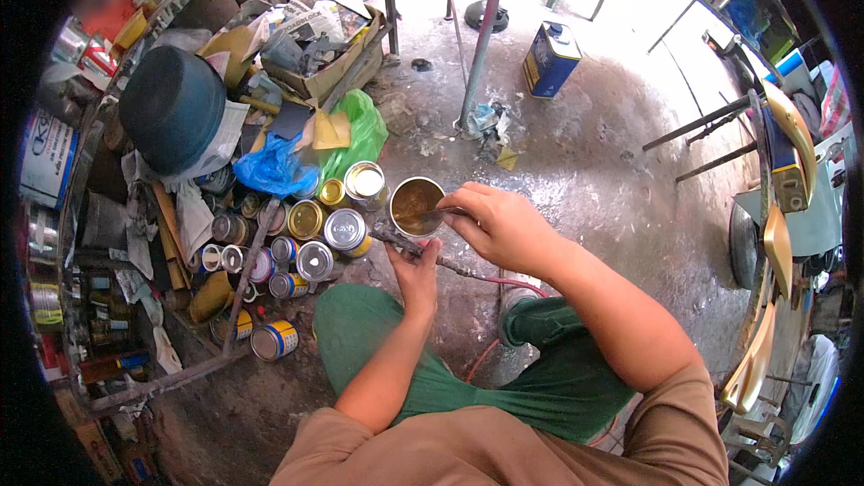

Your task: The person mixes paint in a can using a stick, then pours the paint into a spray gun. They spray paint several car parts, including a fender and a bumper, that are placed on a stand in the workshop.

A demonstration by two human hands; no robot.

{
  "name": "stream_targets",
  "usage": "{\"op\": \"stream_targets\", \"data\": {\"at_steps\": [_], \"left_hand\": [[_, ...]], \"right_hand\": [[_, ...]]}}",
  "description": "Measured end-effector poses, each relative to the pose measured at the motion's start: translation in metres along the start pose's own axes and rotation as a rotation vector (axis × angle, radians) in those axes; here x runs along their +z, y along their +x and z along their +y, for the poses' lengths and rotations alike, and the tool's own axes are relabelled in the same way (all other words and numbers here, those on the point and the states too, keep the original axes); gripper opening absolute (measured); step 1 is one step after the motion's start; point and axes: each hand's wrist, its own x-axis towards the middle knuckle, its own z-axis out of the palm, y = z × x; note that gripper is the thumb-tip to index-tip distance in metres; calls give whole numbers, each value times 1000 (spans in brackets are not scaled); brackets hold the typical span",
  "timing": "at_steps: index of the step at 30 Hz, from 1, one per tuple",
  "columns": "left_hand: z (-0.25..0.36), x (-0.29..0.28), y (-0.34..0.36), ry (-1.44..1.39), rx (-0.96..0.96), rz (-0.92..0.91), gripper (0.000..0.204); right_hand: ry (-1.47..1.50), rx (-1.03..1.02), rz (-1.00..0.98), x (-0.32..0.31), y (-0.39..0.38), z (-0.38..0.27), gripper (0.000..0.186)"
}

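Head view shows one open tin (417,205) with brown liquid on the concrete floor (594,180), just before the knees. Right hand (499,225) is closed on a thin stick (430,214) that dips into this tin. Left hand (416,272) is clamped around one spray gun (400,243). About ten small closed cans (345,229) stand left of the tin. One blue canister (550,57) stands well apart.

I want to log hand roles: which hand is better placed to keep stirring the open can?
Right. The right hand is at the open can, holding a stick in it; the left hand grips a paint-crusted tool below.
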Motion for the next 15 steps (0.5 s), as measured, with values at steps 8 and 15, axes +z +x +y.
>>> {"op": "stream_targets", "data": {"at_steps": [8,15], "left_hand": [[-5,-3,3,-20,33,30,82],[-6,-14,16,100,102,19,84]], "right_hand": [[-30,89,154,1,4,11,18],[136,55,85,-4,0,18,20]]}}
